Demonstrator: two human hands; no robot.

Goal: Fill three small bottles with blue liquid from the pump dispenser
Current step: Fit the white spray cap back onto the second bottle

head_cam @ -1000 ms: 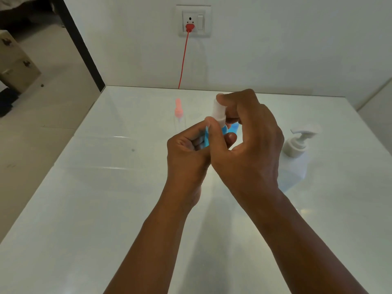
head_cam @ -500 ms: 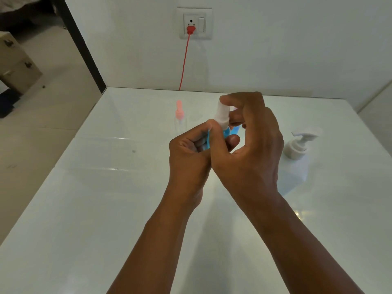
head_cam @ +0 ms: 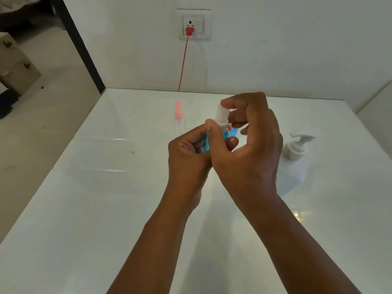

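2 hands mid-table | left hand (head_cam: 186, 153) grips blue bottle (head_cam: 226, 134) | right hand (head_cam: 252, 141) pinches cap (head_cam: 222, 115)

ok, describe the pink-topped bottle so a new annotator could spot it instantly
Start at the wall socket and follow the red cord down to the white table. Just below where the cord meets the table's far edge stands a small clear bottle, upright, left of both hands and untouched. Its pink top sets it apart from the white-capped blue bottle being held and the white pump dispenser at right.
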